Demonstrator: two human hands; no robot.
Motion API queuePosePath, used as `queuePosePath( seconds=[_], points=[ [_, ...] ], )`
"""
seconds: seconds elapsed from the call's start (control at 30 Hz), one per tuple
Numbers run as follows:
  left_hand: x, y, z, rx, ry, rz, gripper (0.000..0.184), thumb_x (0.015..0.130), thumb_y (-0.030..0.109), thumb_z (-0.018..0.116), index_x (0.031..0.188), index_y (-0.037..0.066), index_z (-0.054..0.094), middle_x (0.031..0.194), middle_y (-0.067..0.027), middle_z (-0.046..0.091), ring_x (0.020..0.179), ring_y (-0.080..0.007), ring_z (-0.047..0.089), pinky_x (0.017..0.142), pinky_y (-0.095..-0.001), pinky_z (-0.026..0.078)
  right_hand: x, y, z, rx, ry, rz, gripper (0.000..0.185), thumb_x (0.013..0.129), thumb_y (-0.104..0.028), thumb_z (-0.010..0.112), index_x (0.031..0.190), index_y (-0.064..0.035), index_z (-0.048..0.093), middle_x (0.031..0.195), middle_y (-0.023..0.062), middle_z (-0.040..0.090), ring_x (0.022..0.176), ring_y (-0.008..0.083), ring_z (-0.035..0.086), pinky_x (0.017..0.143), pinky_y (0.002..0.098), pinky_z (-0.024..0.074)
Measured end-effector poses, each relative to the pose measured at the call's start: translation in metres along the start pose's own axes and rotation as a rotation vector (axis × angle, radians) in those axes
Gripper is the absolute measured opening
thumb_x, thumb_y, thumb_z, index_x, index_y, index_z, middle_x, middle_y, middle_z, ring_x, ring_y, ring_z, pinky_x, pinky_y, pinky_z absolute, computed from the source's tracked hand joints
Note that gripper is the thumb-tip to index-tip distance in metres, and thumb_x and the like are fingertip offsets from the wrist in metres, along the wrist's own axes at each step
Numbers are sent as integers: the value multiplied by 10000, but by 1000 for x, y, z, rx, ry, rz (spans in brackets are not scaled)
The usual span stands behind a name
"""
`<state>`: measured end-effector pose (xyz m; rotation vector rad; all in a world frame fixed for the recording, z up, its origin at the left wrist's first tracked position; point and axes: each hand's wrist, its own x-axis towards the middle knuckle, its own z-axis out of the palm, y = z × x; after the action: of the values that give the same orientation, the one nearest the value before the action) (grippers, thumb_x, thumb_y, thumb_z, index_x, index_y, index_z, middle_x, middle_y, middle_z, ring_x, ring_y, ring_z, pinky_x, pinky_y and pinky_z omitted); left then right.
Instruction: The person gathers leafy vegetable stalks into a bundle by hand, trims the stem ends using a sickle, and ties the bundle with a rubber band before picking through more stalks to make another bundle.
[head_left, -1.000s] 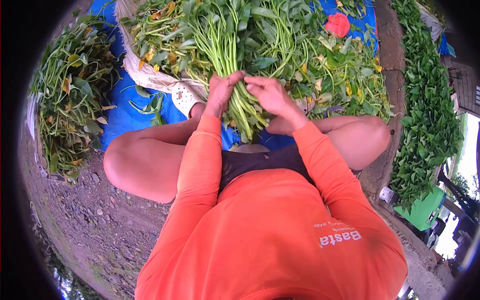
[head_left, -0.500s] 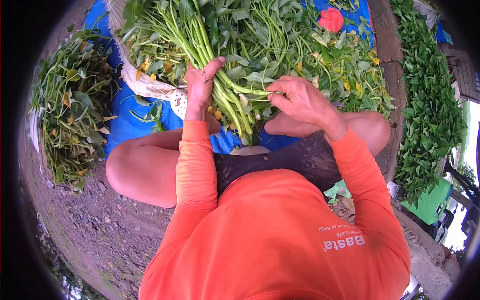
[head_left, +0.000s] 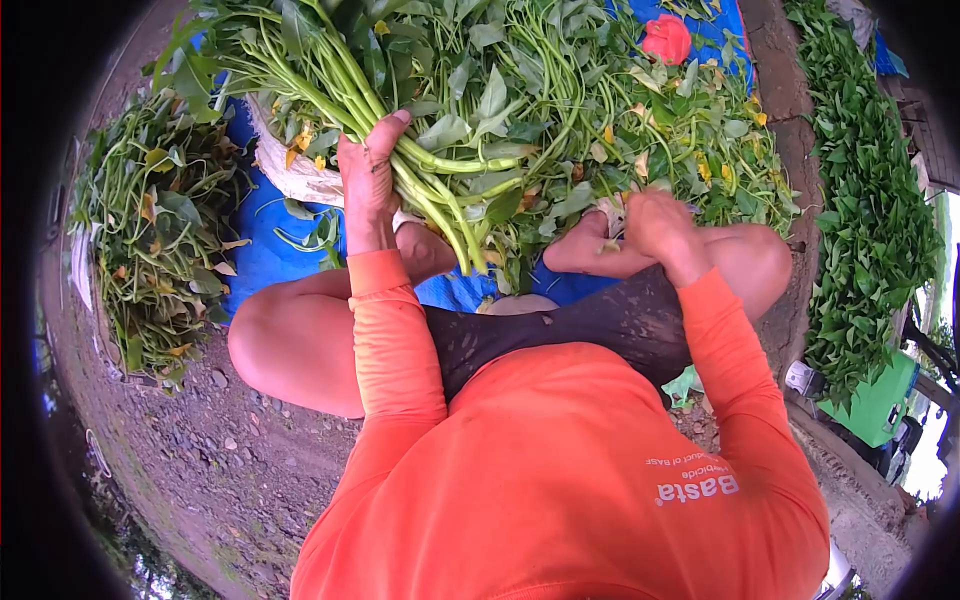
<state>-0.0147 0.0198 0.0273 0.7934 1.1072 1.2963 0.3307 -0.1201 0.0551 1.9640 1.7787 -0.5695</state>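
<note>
My left hand (head_left: pixel 368 185) is wrapped round a bunch of water spinach (head_left: pixel 345 85). The leafy ends point up and to the left, while the cut stems slant down toward my lap. On the other side, my right hand (head_left: pixel 660 228) is closed near my right knee, low over the edge of a big heap of loose water spinach (head_left: pixel 560 95). Its fingertips are partly hidden, and I cannot make out what is in them. Yellowed leaves are scattered through the heap.
Another pile of leafy stems (head_left: pixel 160 230) lies at the left on the blue tarp (head_left: pixel 260 215). Bundled greens (head_left: pixel 865 190) line the right side. A pink-red object (head_left: pixel 667 40) sits at the heap's far edge, and a green container (head_left: pixel 875 400) stands at the right.
My right hand has let go of the stem at the bunch and moved right and down to my knee. My left hand, still gripping the bunch, has shifted slightly left.
</note>
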Motion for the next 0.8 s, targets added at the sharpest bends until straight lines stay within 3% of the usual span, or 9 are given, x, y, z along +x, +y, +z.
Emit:
queuePosePath(
  seconds=[0.07, 0.13, 0.2, 0.3, 0.43, 0.67, 0.7, 0.8],
  points=[
    [0, 2, -2, -4, -35, 2, 269, 883, 182, 809, 1008, -23, 690, 824, -78, 686, 677, -171, 660, 656, -312, 585, -6, 22, -13, 65, 558, -48, 267, 951, -141, 674, 1172, -67, 803, 1095, 183, 748, 922, 375, 720, 834, 493, 584],
    [0, 1, -2, 15, -94, -37, 289, 889, 190, 796, 1043, -23, 676, 854, -74, 684, 709, -167, 665, 689, -312, 606, -16, -8, -62, 653, 530, -326, 281, 957, -96, 690, 1217, -60, 792, 1030, 146, 706, 883, 344, 678, 814, 448, 567],
    [-3, -1, 7, -3, -115, -48, 302, 889, 196, 793, 1061, -25, 680, 876, -73, 687, 732, -164, 670, 687, -308, 597, -28, -46, -80, 725, 546, -673, 269, 963, -97, 709, 1218, -72, 790, 1007, 105, 650, 930, 314, 630, 843, 420, 539],
    [-11, 1, 14, 35, -164, -89, 309, 876, 208, 800, 1062, -23, 712, 885, -74, 705, 736, -166, 676, 687, -307, 585, -16, -83, -76, 591, 549, -848, 201, 953, -106, 741, 1141, -49, 787, 1044, 102, 624, 1009, 313, 611, 886, 415, 523],
    [-17, -2, 16, 4, -108, -118, 295, 851, 175, 812, 1042, -16, 693, 837, -68, 694, 701, -164, 665, 657, -308, 566, -4, -91, -65, 544, 580, -841, 74, 931, -84, 750, 947, -18, 721, 1036, 112, 599, 978, 329, 592, 858, 452, 512],
    [-11, -9, 14, -3, -29, -108, 257, 872, 168, 800, 1018, -10, 684, 850, -69, 686, 685, -173, 671, 648, -323, 600, -37, -81, -57, 377, 703, -762, 74, 885, -59, 752, 921, -34, 692, 1028, 116, 593, 935, 340, 586, 831, 460, 507],
    [-7, -12, 8, -30, -43, -117, 249, 885, 168, 793, 1021, -11, 685, 854, -70, 688, 694, -176, 679, 657, -331, 615, -38, -67, -57, 406, 657, -733, 97, 873, -42, 743, 966, -37, 719, 1092, 110, 622, 995, 346, 606, 861, 453, 516],
    [4, -11, -11, -105, -103, -147, 244, 923, 167, 770, 1053, -26, 697, 886, -83, 702, 748, -201, 720, 741, -375, 672, -30, -23, -57, 53, 870, -288, 179, 863, -16, 674, 1026, -22, 750, 1192, 118, 678, 1076, 344, 640, 900, 426, 532]
  ],
)
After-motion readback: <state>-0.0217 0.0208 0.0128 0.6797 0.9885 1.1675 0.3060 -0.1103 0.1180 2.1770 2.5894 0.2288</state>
